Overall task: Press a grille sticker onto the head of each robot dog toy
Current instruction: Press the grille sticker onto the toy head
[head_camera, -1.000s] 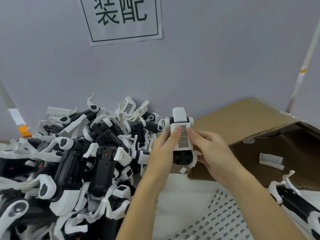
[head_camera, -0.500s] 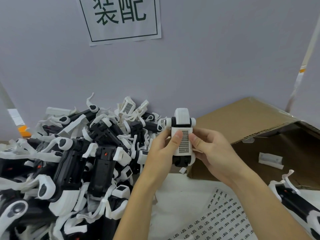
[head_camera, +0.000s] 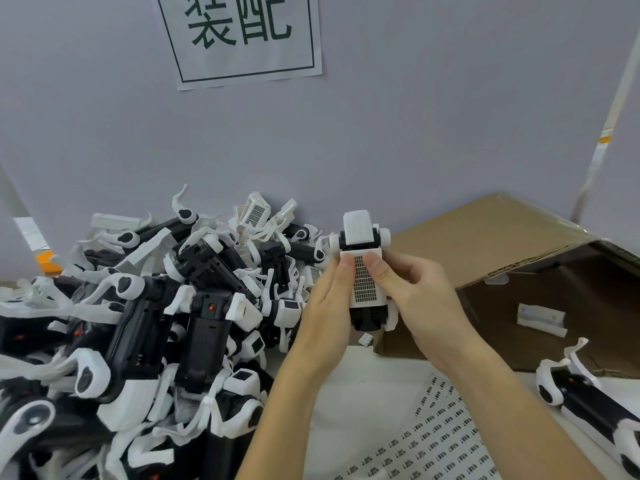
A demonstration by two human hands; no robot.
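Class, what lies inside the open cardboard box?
Inside the cardboard box, one small white plastic part lies on the brown floor. The right hand covers its near-left corner.

Two hands (head_camera: 367,299), one cardboard box (head_camera: 491,244), one wall sign (head_camera: 242,39), one sticker sheet (head_camera: 440,441).

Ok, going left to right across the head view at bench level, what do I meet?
Heap of robot dog toys → left hand → held robot dog toy → right hand → cardboard box → lone robot dog toy.
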